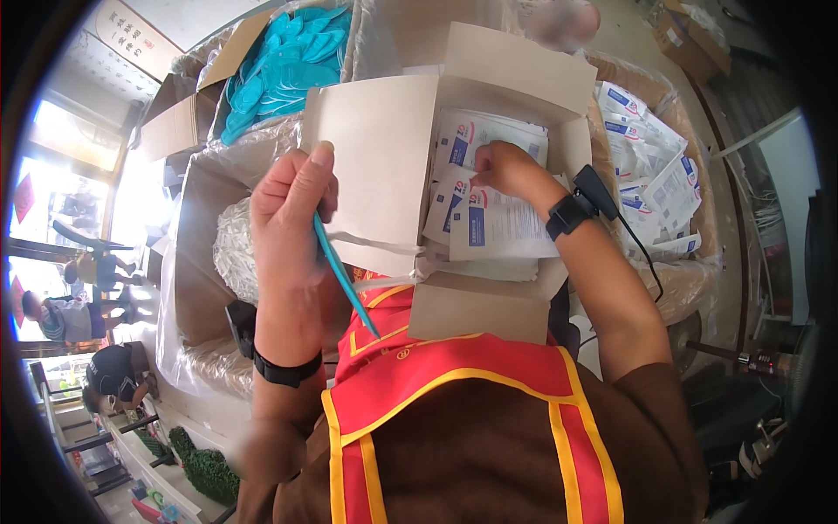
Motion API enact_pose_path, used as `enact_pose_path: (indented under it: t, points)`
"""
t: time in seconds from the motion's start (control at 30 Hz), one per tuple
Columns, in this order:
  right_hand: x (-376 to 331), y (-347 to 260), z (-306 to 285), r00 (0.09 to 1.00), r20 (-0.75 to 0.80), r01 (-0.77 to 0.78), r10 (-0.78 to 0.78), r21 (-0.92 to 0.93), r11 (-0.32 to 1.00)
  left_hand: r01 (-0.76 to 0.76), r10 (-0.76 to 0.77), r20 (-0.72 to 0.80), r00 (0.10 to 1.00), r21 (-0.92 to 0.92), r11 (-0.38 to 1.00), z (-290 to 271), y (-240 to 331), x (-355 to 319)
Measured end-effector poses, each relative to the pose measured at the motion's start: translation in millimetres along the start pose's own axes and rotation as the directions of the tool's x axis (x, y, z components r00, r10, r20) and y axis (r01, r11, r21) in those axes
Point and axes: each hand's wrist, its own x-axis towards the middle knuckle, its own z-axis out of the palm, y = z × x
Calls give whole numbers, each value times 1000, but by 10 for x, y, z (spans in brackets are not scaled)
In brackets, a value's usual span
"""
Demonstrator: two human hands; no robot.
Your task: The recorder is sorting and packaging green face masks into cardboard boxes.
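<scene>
The left hand (292, 214) is pinching a thin teal strip (345, 279) between thumb and fingers, just left of the open carton (384, 157) held against the chest. The right hand (506, 170) is reaching down into the carton, fingers curled on the top white-and-blue packet (493, 223); whether it is gripping that packet or only pressing on it cannot be told, since the fingertips are hidden.

To do this well, I judge the right hand should be working on one packet at a time, sliding it flat onto the stack rather than pushing it in edge-first, so corners are not folding against the carton wall. The left hand should be keeping the strip clear of the flap, so it is not snagging on the cardboard or the loose white band (384, 244) lying across the carton's near side.

The strip is running from the thumb down and to the right, its free tip pointing towards the red vest (454, 375) below the carton; its long axis is slanting diagonally. The top packet is lying flat inside the carton, its long side running roughly across the carton.

More packets are heaped in the lined box (663, 175) right of the carton, and teal pieces (288, 61) are filling a box beyond it.
</scene>
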Motion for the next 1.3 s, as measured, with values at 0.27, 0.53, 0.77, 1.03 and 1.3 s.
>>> enact_pose_path:
  t: [0.27,0.53,0.77,1.03,1.3]
  points:
    - [-856,-827,-374,909,-262,346,-325,41,937,-72,-15,145,989,572,817,259,-221,-13]
    - [-1140,-953,-443,844,-387,433,-371,82,898,-405,139,419,897,655,638,599,-323,-108]
    - [-1142,-1088,-405,770,-391,513,-505,-94,854,-328,216,248,944,650,686,644,-327,-202]
    - [-1546,-1409,-339,634,-353,579,-688,-373,725,60,17,-129,992,565,823,135,-617,221]
    - [-1729,-1259,-679,670,-476,522,-570,-243,817,-221,218,129,967,853,474,-114,-562,164]
